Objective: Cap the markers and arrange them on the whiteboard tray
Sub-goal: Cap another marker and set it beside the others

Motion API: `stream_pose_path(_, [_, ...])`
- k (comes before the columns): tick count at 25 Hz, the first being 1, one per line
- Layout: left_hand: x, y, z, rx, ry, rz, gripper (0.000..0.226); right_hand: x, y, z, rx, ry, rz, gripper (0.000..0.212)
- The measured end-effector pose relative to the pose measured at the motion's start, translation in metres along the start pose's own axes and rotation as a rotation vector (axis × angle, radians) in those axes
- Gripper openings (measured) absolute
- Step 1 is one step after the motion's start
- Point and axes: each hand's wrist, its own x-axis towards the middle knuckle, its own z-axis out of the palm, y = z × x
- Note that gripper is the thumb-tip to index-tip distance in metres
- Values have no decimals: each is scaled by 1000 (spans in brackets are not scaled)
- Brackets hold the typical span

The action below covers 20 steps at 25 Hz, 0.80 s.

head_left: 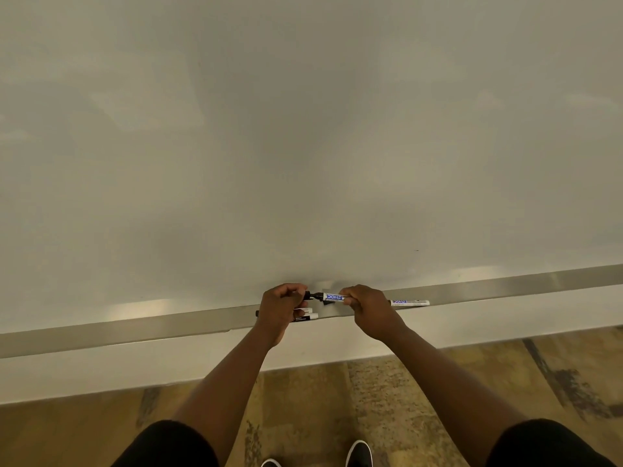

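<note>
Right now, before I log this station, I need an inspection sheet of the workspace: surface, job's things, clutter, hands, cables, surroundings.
Surface: metal whiteboard tray under a blank whiteboard.
Job's things: held marker, black cap at its tip, not clearly seated; two markers lie on the tray behind the left hand; one marker lies to the right.
Clutter: nothing seen.
Hands: left hand grips the cap; right hand grips the barrel.
Cables: nothing seen.
Surroundings: patterned floor, shoe tips.

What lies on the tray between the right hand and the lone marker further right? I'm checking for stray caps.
Nothing: the head view shows bare tray between the right hand and that marker.
</note>
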Motion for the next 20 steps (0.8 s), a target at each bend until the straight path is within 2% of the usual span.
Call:
stream_pose_path(4, [1,-1,-10,59,33,23,8,-1,-6,4,-11,-20,-12,25])
stream_pose_path(8, [-1,1,-15,133,38,52,6,1,-15,9,31,19,-39,17])
stream_pose_path(11, [-3,3,-17,143,34,74,8,4,-19,13,25,18,-53,18])
stream_pose_path(17, [2,12,-20,515,4,363,22,8,-26,16,-62,21,-134,61])
stream_pose_path(20, [6,10,-16,567,39,417,22,10,-25,17,-61,22,-141,71])
